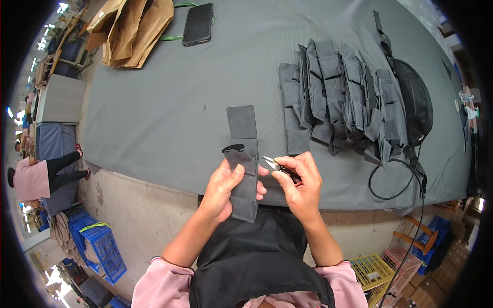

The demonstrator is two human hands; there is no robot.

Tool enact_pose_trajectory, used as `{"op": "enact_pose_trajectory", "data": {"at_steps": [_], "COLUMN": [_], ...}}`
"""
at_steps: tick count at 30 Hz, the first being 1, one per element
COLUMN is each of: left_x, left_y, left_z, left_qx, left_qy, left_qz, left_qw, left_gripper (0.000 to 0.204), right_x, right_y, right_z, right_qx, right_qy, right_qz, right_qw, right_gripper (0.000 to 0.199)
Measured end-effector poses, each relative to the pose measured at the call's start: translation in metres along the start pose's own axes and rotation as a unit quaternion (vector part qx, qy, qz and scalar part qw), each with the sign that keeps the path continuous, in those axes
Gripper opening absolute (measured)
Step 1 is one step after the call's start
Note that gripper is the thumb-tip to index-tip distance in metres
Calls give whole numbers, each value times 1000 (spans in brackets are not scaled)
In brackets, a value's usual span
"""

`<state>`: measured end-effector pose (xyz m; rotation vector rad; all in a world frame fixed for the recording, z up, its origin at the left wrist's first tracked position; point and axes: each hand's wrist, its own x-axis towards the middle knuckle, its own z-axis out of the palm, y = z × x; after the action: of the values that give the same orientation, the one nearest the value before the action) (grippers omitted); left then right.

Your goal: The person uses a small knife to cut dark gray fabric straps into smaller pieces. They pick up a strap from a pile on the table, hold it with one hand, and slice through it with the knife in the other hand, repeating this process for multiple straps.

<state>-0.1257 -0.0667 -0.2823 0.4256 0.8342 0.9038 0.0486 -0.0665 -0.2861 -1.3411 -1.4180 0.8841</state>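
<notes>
A long strip of dark grey fabric with sewn pockets [242, 124] is gripped in my left hand [224, 187], thumb on its front and fingertips showing past its right edge. A black loop or opening shows near the strip's middle. In my right hand [300, 180] is a pair of small thread snips [272, 163], their pointed silver blades aimed up and left, close to the strip's right edge. Whether the blades touch any thread is too small to tell. To the right lies a pile of similar grey pocketed fabric pieces [334, 95], stacked in overlapping rows.
The table wears a grey cloth [169, 113]. A brown paper bag [136, 33] and a black phone [198, 24] lie at the far left. Beside the pile are a black mesh bag [415, 97] and a looped black cable [374, 187]. Blue crates [102, 246] and a person [38, 177] are at left.
</notes>
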Motion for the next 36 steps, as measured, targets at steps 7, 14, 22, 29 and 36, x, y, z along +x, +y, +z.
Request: {"op": "enact_pose_trajectory", "data": {"at_steps": [7, 14, 22, 29, 36], "left_x": [-2, -1, -4, -6, -5], "left_y": [-1, 0, -1, -1, -3], "left_z": [0, 0, 7, 10, 8], "left_qx": [-3, 1, -23, -28, -12], "left_qy": [-2, -12, -22, -21, -17], "left_qz": [15, 18, -2, -11, 4], "left_qw": [1000, 1000, 999, 999, 1000], "left_gripper": [33, 31, 32, 33, 28], "right_x": [2, 6, 17, 20, 23], "right_y": [-2, 0, -4, 4, 0], "right_z": [-2, -6, 0, 0, -3], "right_qx": [-95, -56, -116, -232, -250], "right_qy": [-2, 18, 33, 51, 40], "right_qz": [-76, -34, -75, -202, -218], "right_qw": [993, 998, 990, 950, 943], "right_gripper": [21, 23, 25, 28, 28]}}
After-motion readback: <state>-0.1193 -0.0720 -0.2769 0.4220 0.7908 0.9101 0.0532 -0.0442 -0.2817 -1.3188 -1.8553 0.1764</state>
